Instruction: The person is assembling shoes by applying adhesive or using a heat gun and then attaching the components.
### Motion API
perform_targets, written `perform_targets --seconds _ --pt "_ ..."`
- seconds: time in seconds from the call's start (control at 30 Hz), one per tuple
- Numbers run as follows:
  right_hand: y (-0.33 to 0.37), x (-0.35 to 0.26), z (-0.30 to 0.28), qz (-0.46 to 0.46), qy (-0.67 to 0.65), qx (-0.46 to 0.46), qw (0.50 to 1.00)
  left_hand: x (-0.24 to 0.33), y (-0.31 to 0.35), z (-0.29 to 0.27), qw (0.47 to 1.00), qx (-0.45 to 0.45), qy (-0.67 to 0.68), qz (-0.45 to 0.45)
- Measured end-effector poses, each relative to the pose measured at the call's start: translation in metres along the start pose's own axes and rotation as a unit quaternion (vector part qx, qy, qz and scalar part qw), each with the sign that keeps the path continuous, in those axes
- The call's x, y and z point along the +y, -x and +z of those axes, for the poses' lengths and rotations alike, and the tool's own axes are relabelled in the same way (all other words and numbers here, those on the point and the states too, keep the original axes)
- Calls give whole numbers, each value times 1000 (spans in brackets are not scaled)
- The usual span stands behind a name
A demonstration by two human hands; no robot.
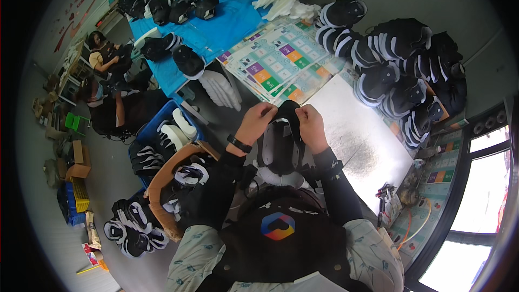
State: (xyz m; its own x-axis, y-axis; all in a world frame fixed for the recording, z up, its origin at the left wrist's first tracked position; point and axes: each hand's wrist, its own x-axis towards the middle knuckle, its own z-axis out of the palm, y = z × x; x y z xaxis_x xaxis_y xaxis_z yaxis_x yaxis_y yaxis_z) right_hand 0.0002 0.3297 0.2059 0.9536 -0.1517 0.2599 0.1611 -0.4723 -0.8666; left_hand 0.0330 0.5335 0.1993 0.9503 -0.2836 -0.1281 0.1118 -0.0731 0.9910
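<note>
My left hand point(255, 123) and my right hand point(312, 128) are in front of my chest, close together. Both have their fingers closed on the black upper edge of a black-and-grey cap-like piece point(297, 120). The piece is held upright, its grey inner side partly facing me. Its lower part hangs near a pale rounded form point(280, 177), and I cannot tell whether they touch. What exactly the piece is, I cannot make out. A dark band sits on my left wrist.
Stacked black cap-like pieces with pale edges point(378, 84) line the right of a white board point(373, 146). Ahead, a blue-covered table point(232, 27) bears more. A blue crate point(157, 113) and cardboard box point(157, 194) stand left. A handheld tool point(383, 203) lies right. People sit far left.
</note>
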Motion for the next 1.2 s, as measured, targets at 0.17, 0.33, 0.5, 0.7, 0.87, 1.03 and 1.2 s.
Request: perform_targets --seconds 0.17,0.33,0.5,0.7,0.87,1.03,1.2 --pt "12 7 0 25 -62 6 998 -16 20 -12 984 88 -129 85" --pt "27 23 6 -68 -55 50 995 -41 14 -33 984 -52 167 -31" --pt "43 33 -17 112 -95 -85 985 -36 19 -18 946 -12 307 -101" --pt "28 45 -36 205 -412 -204 864 -24 12 0 947 17 309 -82" --pt "36 -14 -44 -79 -64 5 995 -30 -9 -3 968 -7 240 -78" --pt "30 -40 -43 -193 268 15 944 -6 -33 12 990 -115 85 2" --pt "42 30 -101 -6 135 164 977 13 -58 -14 975 -204 69 50"
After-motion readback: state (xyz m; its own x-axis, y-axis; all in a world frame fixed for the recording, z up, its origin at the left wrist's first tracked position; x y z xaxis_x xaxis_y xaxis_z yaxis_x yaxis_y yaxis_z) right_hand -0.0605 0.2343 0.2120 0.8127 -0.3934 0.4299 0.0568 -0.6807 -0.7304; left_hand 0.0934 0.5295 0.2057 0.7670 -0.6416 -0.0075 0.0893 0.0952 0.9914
